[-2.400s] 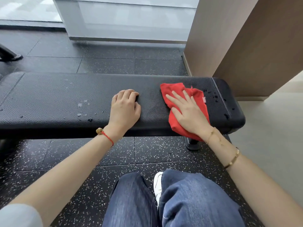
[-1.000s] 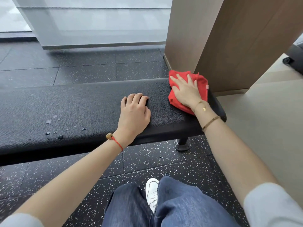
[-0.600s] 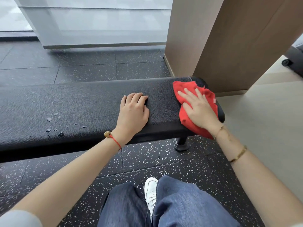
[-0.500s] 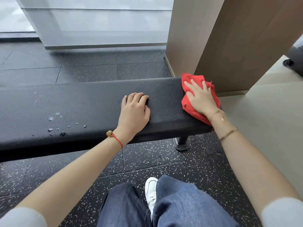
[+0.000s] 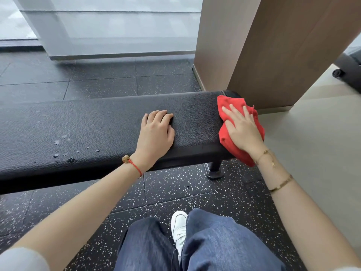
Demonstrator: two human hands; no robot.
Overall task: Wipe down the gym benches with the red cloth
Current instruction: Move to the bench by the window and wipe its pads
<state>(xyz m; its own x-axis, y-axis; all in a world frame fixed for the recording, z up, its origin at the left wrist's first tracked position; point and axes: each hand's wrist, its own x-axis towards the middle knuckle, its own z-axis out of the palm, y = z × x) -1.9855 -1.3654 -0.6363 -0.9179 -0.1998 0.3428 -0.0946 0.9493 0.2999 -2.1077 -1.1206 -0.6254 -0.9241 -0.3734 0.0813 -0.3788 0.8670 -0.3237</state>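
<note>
Fingers [image 5: 232, 112] of the right hand [image 5: 243, 131] lie straight and spread on the cloth [image 5: 227, 141], and the palm presses it flat against the right end of the bench [image 5: 195, 122]. The hand does not grip the cloth; it only pushes down on it. The cloth is red and crumpled, it covers the end of the pad, and its lower corner hangs over the near edge, below the wrist. Two thin gold bracelets [image 5: 281, 183] sit on the right forearm. The left hand [image 5: 156, 133] rests on the top of the bench, a little to the left of the cloth and apart from it, with its fingers bent slightly at the tips and holding nothing. A red string [image 5: 134, 166] with a small bead is tied around the left wrist. The bench is long, black and textured, and it runs from the left edge of the view to the cloth. Several water drops [image 5: 64, 149] lie on the pad well to the left of the left hand. A black leg [image 5: 214, 169] stands under the right end of the bench on the dark speckled floor [image 5: 175, 192]. Behind the right end rises a brown column [image 5: 273, 51]. At the bottom of the view there are blue jeans [image 5: 214, 241] and one white shoe [image 5: 178, 227] between the legs.
</note>
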